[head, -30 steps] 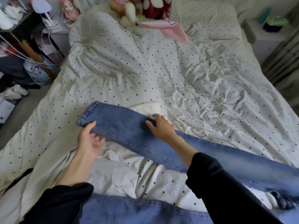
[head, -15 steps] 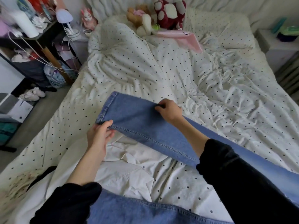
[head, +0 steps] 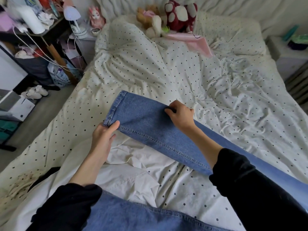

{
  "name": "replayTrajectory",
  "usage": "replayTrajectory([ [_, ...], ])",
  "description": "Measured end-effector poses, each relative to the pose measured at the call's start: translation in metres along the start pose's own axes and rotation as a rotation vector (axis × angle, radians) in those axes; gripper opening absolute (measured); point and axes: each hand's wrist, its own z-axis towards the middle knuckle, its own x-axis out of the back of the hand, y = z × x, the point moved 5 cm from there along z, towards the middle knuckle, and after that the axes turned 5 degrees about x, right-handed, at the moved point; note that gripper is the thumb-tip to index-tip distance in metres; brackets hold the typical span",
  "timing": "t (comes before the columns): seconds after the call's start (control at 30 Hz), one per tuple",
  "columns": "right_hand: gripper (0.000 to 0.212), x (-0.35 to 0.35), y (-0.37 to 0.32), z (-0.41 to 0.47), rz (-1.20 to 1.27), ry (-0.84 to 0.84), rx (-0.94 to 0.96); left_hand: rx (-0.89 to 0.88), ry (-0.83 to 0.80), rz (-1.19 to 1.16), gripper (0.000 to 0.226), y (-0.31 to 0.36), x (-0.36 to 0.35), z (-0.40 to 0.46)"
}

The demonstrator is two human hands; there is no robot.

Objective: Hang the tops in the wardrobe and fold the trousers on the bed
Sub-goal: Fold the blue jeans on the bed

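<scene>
A pair of blue jeans [head: 150,124] stretches across the bed [head: 233,100], one leg running from the lower right up toward the middle. My left hand [head: 104,135] pinches the near corner of the leg's hem, thumb on top. My right hand [head: 180,114] grips the far edge of the same leg a little behind the hem, fingers curled round the cloth. The leg end is lifted off the dotted cover. More denim [head: 136,215] lies at the bottom of the view near my body. Black sleeves cover both forearms.
Soft toys [head: 176,15] and a pink cloth [head: 195,40] sit at the bed's head. A cluttered dark shelf [head: 41,34] with cables, a lamp [head: 72,14], bags and shoes [head: 35,92] stands left of the bed. A bedside table [head: 293,52] is at the right.
Both hands went from lying on the jeans leg to gripping it; the leg end has risen off the cover and moved toward the middle of the bed.
</scene>
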Motion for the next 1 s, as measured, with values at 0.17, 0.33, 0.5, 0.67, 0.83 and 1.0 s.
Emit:
replayTrajectory([
  [0.17, 0.006, 0.011, 0.002, 0.009, 0.073, 0.048, -0.011, -0.091, 0.028, 0.009, 0.022, 0.004, 0.008, 0.003],
  [0.33, 0.01, 0.01, 0.008, 0.012, 0.071, 0.051, -0.053, -0.104, 0.07, 0.466, 0.056, 0.01, 0.008, 0.029],
  [0.5, 0.051, -0.002, 0.01, -0.003, -0.175, -0.056, -0.001, -0.055, -0.039, 0.548, 0.063, 0.001, -0.003, 0.054],
  [0.67, 0.054, -0.04, 0.006, -0.059, -0.351, -0.14, 0.199, -0.106, -0.107, 0.507, 0.046, 0.008, -0.023, 0.066],
  [0.83, 0.054, -0.071, 0.021, -0.087, -0.421, -0.145, 0.067, -0.185, -0.175, 0.419, 0.006, 0.018, -0.039, 0.059],
  [1.0, 0.025, -0.067, 0.029, -0.075, -0.38, -0.081, -0.062, -0.191, -0.107, 0.146, 0.002, 0.038, -0.029, 0.05],
])
